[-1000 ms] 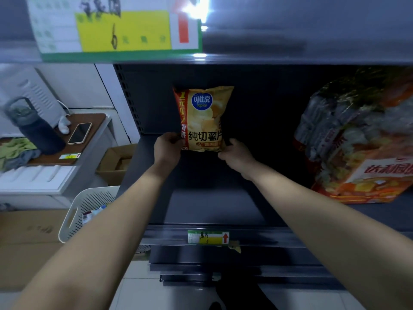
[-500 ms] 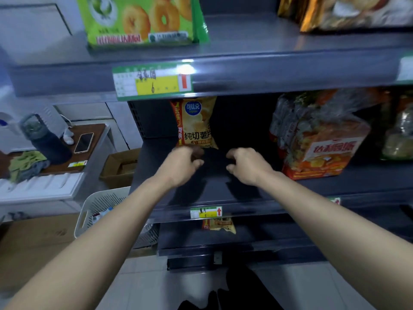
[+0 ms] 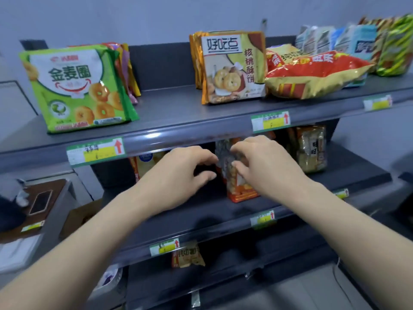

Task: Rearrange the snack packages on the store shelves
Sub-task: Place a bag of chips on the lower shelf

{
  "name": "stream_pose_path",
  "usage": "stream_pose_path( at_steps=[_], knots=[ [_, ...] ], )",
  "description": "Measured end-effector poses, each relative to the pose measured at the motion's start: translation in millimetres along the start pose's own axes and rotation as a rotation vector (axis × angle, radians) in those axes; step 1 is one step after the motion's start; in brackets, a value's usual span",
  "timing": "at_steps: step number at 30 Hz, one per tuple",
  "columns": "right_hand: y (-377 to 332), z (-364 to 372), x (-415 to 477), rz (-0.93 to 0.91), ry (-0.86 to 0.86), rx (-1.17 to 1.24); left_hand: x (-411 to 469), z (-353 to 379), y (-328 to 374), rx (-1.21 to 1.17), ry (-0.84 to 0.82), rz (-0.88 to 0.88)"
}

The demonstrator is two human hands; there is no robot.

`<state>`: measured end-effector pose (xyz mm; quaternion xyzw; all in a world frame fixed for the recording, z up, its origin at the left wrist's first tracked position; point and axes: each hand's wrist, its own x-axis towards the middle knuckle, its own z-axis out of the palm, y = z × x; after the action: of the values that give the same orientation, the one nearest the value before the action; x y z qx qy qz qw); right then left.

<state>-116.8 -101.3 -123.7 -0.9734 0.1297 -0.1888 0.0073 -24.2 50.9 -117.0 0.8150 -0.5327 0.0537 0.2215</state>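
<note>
Head view looks at a grey store rack with several shelves, both bare hands raised in front of the middle shelf (image 3: 335,175). Left hand (image 3: 178,173) hovers with fingers curled and loosely parted, its grip on nothing. Right hand (image 3: 266,162) has its fingertips (image 3: 235,164) touching or just in front of the clear-topped orange snack bag (image 3: 237,191) that stands upright on that shelf; whether its grip has closed on the bag I cannot tell. Just left of the hands, partly behind the left one, a yellow chip bag (image 3: 145,164) stands upright at the back of the same shelf, and to the right a brown rice-cracker pack (image 3: 311,148) stands near the shelf's end. On the top shelf (image 3: 178,113) the green ring-biscuit pack (image 3: 78,88) and the walnut-cookie pack (image 3: 232,66) stand upright facing out, but the red-and-gold bag (image 3: 312,74) lies on its side across others, and the packs behind it look jumbled. One more small chip bag (image 3: 187,256) sits below, half hidden behind the shelf lip. I judge the work partly done: some packs are faced neatly, while the orange bag is in hand's reach to be set, and the toppled top-right bags probably need straightening.
</note>
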Motion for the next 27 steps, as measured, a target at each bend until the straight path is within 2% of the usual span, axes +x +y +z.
stream_pose_path(
  at_steps=[3, 8, 13, 20, 24, 27],
  knots=[
    [42, -34, -8, 0.054, 0.124, -0.001, 33, -7, 41, 0.027, 0.062, 0.071],
    [127, -75, -9, 0.142, 0.211, 0.025, 101, -4, 99, 0.017, 0.206, 0.08],
    [191, -99, 2, 0.128, 0.306, 0.066, 161, 5, 140, -0.033, 0.292, -0.035],
    [238, -115, 36, 0.053, 0.443, 0.204, 207, 26, 158, -0.046, 0.334, -0.207],
    [261, -118, 70, 0.1, 0.398, 0.318, 220, 37, 162, -0.064, 0.317, -0.266],
    [272, -116, 98, 0.144, 0.199, 0.393, 231, 42, 168, -0.022, 0.293, -0.299]
  ],
)
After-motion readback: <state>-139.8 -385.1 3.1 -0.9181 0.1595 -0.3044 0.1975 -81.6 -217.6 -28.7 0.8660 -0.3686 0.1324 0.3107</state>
